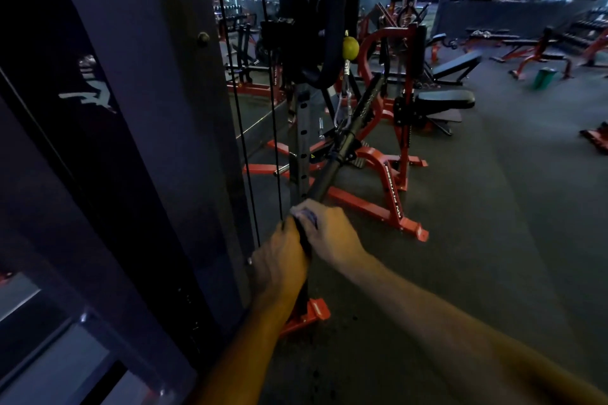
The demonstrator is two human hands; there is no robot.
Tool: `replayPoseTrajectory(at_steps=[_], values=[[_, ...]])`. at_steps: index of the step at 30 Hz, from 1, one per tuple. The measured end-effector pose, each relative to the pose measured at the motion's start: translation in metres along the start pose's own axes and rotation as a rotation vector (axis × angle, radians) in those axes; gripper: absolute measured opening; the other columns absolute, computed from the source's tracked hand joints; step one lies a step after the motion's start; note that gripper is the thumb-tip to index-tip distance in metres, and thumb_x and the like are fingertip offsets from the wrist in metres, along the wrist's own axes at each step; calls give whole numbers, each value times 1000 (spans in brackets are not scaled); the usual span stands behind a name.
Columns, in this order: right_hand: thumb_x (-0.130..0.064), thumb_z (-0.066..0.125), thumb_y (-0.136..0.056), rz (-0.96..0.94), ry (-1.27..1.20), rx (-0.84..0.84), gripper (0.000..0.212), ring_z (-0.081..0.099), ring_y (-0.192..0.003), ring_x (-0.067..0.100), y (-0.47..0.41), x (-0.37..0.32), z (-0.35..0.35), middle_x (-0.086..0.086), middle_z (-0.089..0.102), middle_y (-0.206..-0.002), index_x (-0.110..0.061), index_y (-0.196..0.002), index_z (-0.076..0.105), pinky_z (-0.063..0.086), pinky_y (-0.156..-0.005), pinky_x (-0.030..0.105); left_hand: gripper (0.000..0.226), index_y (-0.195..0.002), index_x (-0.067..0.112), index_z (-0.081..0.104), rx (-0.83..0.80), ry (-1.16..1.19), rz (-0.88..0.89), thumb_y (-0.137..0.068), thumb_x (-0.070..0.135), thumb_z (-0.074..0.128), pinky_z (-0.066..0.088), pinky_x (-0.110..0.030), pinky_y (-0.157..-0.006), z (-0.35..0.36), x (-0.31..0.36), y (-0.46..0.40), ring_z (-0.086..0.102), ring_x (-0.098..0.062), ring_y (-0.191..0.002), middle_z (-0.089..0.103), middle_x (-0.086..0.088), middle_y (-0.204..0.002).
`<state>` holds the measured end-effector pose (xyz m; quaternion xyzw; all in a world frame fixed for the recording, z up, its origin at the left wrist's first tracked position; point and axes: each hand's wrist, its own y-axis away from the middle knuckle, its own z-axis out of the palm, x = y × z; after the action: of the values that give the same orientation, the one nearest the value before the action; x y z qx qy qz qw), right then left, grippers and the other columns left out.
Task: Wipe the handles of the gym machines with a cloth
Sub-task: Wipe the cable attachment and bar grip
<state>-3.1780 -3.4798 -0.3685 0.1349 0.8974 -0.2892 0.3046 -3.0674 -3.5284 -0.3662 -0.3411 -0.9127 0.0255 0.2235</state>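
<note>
A black straight cable bar (332, 171) hangs from a carabiner and slants down toward me in the middle of the view. My left hand (279, 265) grips its near end. Just above it, my right hand (329, 233) wraps a pale blue cloth (306, 212) around the bar; only a small fold of the cloth shows between the fingers. The bar's near tip is hidden under both hands.
The dark cable machine tower (131, 141) fills the left, with its cables (243, 128) close beside my left hand. A red-framed machine (391, 187) and a padded bench (444, 100) stand behind the bar. A green bin (544, 77) sits far right on the dark rubber floor.
</note>
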Motion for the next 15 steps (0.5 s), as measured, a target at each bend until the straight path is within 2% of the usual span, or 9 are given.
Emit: replayPoseTrajectory(at_steps=[2,4,5,7,9,11,12,15], values=[[-24,56,-103,77,-171,15,18,67,-87,0,10,0,-1,-8,73,-100,-15,-108,71,49,-76,15,40,-145,23,43,-1,42,4,-106,27,48,48,-35,-91,7,5,5,61,-21,-120,58,-2,-136],[-21,56,-103,130,-292,-86,18,64,-69,-1,13,1,-15,-1,70,-81,-12,-108,71,45,-70,12,48,-151,22,38,-24,117,-22,-105,25,52,46,-36,-97,10,6,7,57,-23,-125,56,-5,-140],[-19,55,-103,130,-315,-148,18,61,-64,-1,11,4,-26,3,69,-76,-10,-107,71,45,-68,13,50,-152,24,37,-30,137,-21,-104,28,53,48,-37,-94,9,7,7,59,-24,-123,58,-5,-138],[-16,53,-104,107,-304,-178,20,60,-64,0,2,16,-48,1,71,-81,-8,-106,71,46,-67,15,46,-148,27,41,-27,137,-2,-105,36,54,47,-35,-80,5,5,5,64,-25,-115,63,-4,-129],[-16,50,-105,119,-291,-35,20,59,-65,1,-13,31,-68,0,71,-85,-11,-105,70,48,-66,18,40,-140,25,46,-42,158,7,-104,41,55,40,-31,-71,0,5,1,66,-26,-106,65,-5,-118],[-20,46,-107,110,-178,131,21,57,-64,3,-32,44,-80,1,65,-79,-19,-106,67,45,-63,17,43,-138,23,47,-87,188,12,-102,43,59,40,-29,-69,-3,4,-4,66,-26,-104,64,-7,-115],[-21,44,-107,73,-99,160,21,56,-65,3,-41,47,-83,-1,63,-79,-21,-108,65,43,-61,13,47,-139,24,46,-122,200,13,-100,44,63,41,-29,-69,-3,3,-7,66,-25,-103,63,-7,-115],[-17,41,-108,-71,72,26,23,59,-76,5,-64,54,-81,-1,62,-95,-12,-116,62,42,-66,7,58,-141,27,43,-206,253,16,-93,41,73,45,-31,-70,-4,-3,-11,61,-20,-91,58,-1,-108]])
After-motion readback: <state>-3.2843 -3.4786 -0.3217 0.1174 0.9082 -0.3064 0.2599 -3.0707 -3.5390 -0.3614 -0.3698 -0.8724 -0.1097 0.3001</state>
